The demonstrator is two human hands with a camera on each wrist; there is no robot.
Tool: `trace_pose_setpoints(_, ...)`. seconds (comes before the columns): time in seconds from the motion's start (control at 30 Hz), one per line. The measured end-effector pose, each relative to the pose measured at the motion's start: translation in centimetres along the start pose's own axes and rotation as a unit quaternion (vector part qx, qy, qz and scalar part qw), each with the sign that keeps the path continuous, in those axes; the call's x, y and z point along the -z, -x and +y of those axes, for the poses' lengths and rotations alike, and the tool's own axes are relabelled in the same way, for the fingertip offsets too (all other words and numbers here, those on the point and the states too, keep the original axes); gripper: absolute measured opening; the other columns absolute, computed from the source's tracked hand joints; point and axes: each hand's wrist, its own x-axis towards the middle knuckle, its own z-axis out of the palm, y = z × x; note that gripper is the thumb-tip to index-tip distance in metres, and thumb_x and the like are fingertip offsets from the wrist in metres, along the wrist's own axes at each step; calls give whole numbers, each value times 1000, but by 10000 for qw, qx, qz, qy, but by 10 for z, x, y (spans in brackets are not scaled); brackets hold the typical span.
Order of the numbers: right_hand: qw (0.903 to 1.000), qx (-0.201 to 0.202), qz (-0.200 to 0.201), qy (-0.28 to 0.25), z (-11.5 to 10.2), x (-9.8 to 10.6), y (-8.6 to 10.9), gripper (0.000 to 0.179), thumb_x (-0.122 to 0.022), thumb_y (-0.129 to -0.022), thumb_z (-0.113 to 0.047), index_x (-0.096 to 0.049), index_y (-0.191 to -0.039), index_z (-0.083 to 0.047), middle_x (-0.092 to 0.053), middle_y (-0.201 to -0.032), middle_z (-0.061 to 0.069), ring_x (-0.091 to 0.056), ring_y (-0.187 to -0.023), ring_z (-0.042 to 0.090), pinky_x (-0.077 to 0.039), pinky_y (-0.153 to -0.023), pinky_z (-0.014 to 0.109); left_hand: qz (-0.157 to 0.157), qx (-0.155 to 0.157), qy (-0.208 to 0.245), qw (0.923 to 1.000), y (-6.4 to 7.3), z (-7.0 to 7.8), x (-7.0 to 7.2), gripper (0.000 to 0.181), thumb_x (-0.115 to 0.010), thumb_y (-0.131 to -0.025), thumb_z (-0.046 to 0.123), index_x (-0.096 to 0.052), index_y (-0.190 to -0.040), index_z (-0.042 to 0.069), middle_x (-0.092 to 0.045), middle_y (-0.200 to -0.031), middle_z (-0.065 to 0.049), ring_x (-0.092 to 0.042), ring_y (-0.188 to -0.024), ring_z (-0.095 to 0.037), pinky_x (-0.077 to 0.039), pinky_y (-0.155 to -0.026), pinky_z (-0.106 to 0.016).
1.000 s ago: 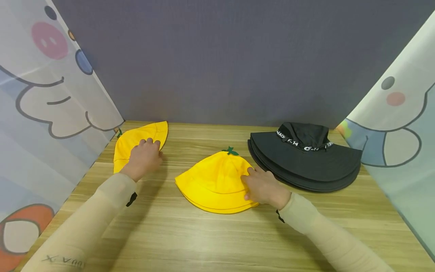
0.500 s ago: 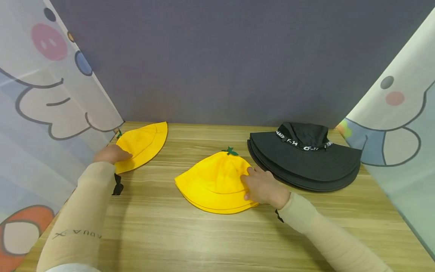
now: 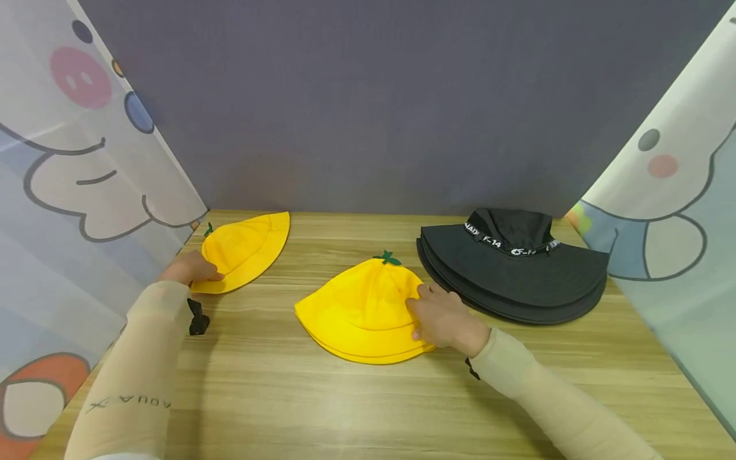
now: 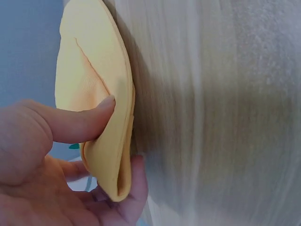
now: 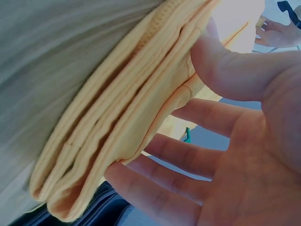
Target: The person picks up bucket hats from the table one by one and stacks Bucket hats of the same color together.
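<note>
At the table's far left lies a small yellow bucket hat (image 3: 238, 249), folded flat, with a green leaf on its crown. My left hand (image 3: 191, 267) pinches its near left end; in the left wrist view the thumb (image 4: 89, 123) presses on the top and fingers pass beneath the folded brim. In the middle sit yellow bucket hats (image 3: 362, 306), nested and folded flat, their stacked brim layers (image 5: 127, 108) showing in the right wrist view. My right hand (image 3: 448, 319) rests on their right side, fingers loosely spread along the cloth and thumb against the brim.
Black wide-brimmed hats (image 3: 517, 271), stacked, with white lettering on the band, lie at the back right. A grey panel (image 3: 368, 108) rises behind the wooden table (image 3: 345, 409). Cartoon-printed sheets (image 3: 57, 191) hang along both sides.
My left hand has gone from above the far-left hat to its left end and now pinches it; that hat has shifted slightly right. My right hand has stayed on the middle hats.
</note>
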Motion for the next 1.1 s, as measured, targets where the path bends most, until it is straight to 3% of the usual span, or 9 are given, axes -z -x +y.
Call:
trace_pose_setpoints(0.13,10000,22,-6,57,1,-1,0,52,-80,-88,-37,-65,-133,-15,-56,-130,12,-50,-116,31,-47,-79,47,163,-397,-273,9987,1,4,-3,67,-63,-96,27,-35,-130,-23,-48,-116,-36,-50,-105,-47,-42,-96,-58)
trace_pose_setpoints(0.23,10000,64,14,33,3,-1,1,55,-79,-89,-38,-63,-136,-15,-55,-134,13,-49,-122,33,-48,-80,48,193,-546,-441,9973,2,11,-6,80,-62,-96,27,-21,-145,-21,-33,-141,-44,-41,-125,-58,-34,-105,-67)
trace_pose_setpoints(0.3,9999,104,50,18,5,-2,2,58,-78,-89,-39,-62,-139,-15,-54,-136,13,-47,-126,33,-48,-81,48,214,-595,-496,9968,4,17,-8,85,-63,-96,25,-14,-150,-20,-24,-149,-45,-33,-132,-61,-31,-108,-69)
trace_pose_setpoints(0.53,9998,98,38,-157,7,-2,6,60,-78,-90,-38,-60,-142,-14,-52,-140,13,-43,-134,35,-48,-86,53,423,-985,-791,9911,3,33,-20,80,-66,-95,17,-19,-151,-15,-28,-150,-43,-33,-135,-60,-31,-109,-68)
trace_pose_setpoints(0.83,9995,276,-95,126,7,20,-1,43,-83,-85,-32,-68,-119,-11,-61,-113,11,-56,-107,33,-51,-83,51,330,-1206,-863,9884,-10,44,-32,81,-69,-97,17,-20,-155,-10,-29,-153,-38,-33,-138,-57,-30,-111,-67)
trace_pose_setpoints(0.97,9998,136,-125,-61,4,39,-9,47,-80,-89,-32,-67,-128,-9,-63,-119,11,-57,-109,33,-51,-88,52,253,-1130,-794,9901,-10,52,-33,81,-69,-97,13,-19,-155,-12,-27,-153,-40,-30,-139,-57,-29,-112,-66)
trace_pose_setpoints(1.1,9984,106,135,-535,-3,62,-26,52,-73,-96,-32,-61,-139,-6,-62,-134,13,-59,-120,33,-51,-94,54,319,-1123,-885,9892,-6,53,-32,80,-71,-96,13,-21,-153,-13,-29,-151,-41,-31,-138,-58,-29,-111,-67)
